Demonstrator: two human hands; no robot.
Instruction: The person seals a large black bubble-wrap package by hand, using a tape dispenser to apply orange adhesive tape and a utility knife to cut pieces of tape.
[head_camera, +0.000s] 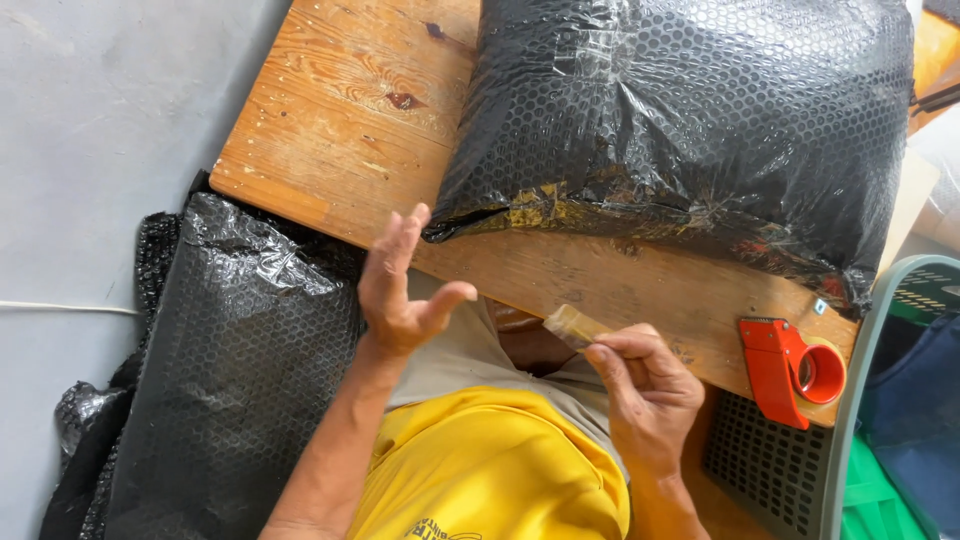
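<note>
Right hand (645, 385) pinches a flimsy, sticky tape strip (572, 325) by its end; left hand (400, 290) hangs open, empty.

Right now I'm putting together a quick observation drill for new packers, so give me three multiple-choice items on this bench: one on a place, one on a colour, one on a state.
1. Where does the tape dispenser lie?
A. On the wooden table's edge, to the right of the right hand
B. On top of the wrapped parcel
C. On the grey floor

2. What colour is the bubble wrap around the parcel?
A. Clear
B. Black
C. Pink

3. How is the left hand held?
A. Fist around the dispenser
B. Flat on the parcel
C. Open, fingers spread, holding nothing

Answers: 1 A, the red dispenser sits at the table's near edge beside the right hand. 2 B, the wrap is glossy black. 3 C, it is raised and empty, while the right hand pinches a strip of tape.
</note>
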